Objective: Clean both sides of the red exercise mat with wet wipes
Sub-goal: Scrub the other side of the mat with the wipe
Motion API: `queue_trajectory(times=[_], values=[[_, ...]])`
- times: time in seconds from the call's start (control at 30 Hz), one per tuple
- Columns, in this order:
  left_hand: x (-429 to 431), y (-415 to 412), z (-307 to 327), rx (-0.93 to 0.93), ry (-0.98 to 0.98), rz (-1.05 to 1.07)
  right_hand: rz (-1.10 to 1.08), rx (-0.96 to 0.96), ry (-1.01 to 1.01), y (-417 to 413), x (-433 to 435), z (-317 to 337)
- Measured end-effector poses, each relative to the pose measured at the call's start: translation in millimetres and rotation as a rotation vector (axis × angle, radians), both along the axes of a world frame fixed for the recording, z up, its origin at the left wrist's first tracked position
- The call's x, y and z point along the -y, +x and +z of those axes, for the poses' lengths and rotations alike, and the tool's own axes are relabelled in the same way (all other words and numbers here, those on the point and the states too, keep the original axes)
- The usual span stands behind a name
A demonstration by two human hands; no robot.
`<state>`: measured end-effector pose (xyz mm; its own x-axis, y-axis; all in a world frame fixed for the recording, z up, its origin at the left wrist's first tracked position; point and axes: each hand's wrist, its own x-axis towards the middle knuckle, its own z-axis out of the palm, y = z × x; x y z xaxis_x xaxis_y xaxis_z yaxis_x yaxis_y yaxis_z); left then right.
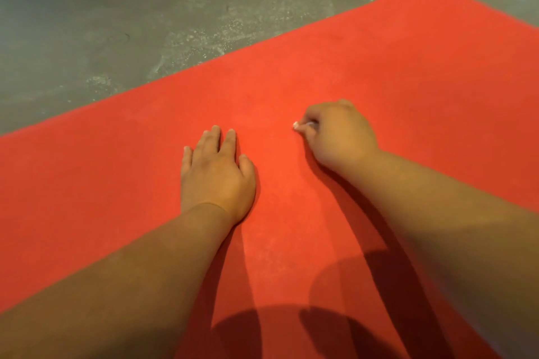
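A: Okay, fingers first. Right-hand fingers (319, 117) curled in tight, pinching a small white scrap at the tips. Probably the wet wipe (296, 125), but too tiny and blurry to swear to. Right hand (339, 137) pressed down a bit right of frame centre. Left hand (217, 175) just left of centre, fingers straight and flat, gripping nothing, simply pinning the red exercise mat (408, 73).

B: Yep, agreed. Looks like mid-wipe on the upward face. Tips for doing it properly: unfold that wipe for more contact, press with the pads rather than the knuckles, work in overlapping strokes from the middle out toward the edge, and lean on the flat hand to stop any creep or rucking.

A: Noted. And the material?

B: Matte, slightly fuzzy-looking foam, probably soft and grippy, so expect drag. Possibly faint pale smears at lower centre. Laid flat, running diagonally from lower left up to a corner near the top right. Underneath, across the upper left: grey concrete floor (116, 9), hard, mottled with chalky white speckles. Worth not dragging that grit onto the clean side at flip time.
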<state>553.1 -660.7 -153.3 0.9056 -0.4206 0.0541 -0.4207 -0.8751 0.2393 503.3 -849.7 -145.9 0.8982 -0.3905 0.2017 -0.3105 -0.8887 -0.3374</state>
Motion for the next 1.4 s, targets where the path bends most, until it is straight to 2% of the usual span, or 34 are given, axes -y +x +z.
queue_trajectory(times=[0.07,0.13,0.2,0.3,0.37,0.4,0.47,0.53,0.6,0.7,0.83,0.9,0.97,1.07,1.13,1.23,1.4], values=[[1,1,-1,0.002,-0.001,-0.006,-0.208,-0.028,0.024,7,20,5],[0,2,-1,0.003,0.006,-0.006,-0.241,-0.052,-0.069,7,6,6],[0,2,-2,0.002,0.008,-0.007,-0.148,-0.003,-0.066,-1,-29,5],[1,2,0,-0.006,0.012,-0.011,0.178,0.086,0.043,-26,-82,6],[1,2,0,-0.007,0.019,-0.011,0.352,0.067,0.016,-36,-80,8],[1,2,0,-0.001,0.019,-0.008,0.35,0.037,-0.027,-32,-64,7],[0,3,-1,0.01,0.015,-0.007,0.117,0.015,-0.075,-16,-17,3],[1,2,-1,0.011,0.013,-0.009,-0.209,-0.02,0.025,-5,31,6],[1,3,-2,0.012,0.009,-0.008,-0.305,-0.025,0.05,3,42,5],[2,5,-4,0.016,0.012,-0.007,-0.175,0.012,0.059,6,0,3],[2,5,-3,0.008,0.013,-0.006,0.209,-0.003,0.059,-4,-67,6],[2,5,-2,0.011,0.009,-0.004,0.264,-0.012,0.041,-3,-64,10],[2,4,-2,0.017,0.013,-0.004,0.167,-0.051,0.032,4,-35,7],[2,4,-2,0.017,0.013,0.0,-0.147,-0.081,0.021,8,23,9],[3,5,-1,0.016,0.012,-0.008,-0.223,-0.095,0.035,8,36,11],[2,6,0,0.008,0.011,-0.004,-0.105,-0.093,0.063,7,2,12],[3,7,-1,0.029,0.013,-0.012,0.306,0.015,0.09,-30,-56,5]])
